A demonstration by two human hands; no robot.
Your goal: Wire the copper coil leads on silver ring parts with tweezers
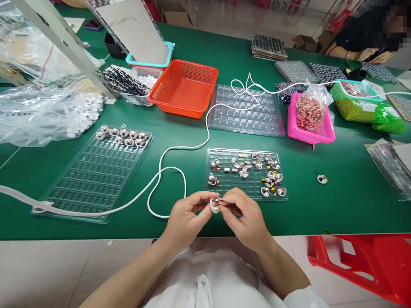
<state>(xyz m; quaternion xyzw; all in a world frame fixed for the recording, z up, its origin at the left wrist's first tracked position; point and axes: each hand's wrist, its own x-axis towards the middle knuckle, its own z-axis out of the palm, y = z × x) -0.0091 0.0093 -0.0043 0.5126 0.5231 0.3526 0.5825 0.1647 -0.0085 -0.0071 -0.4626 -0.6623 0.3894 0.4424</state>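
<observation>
White plastic earpiece [214, 205] pinched in left hand [186, 219] grip, right hand [245, 218] fingertips clamped on its top

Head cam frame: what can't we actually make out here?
- Small white part: head view, mostly covered by fingertips of left hand and right hand; details too small.
- Pieces in the near clear tray: too small to identify.
- Red stool: cut off by right edge.
- White cable: runs off left edge.
</observation>
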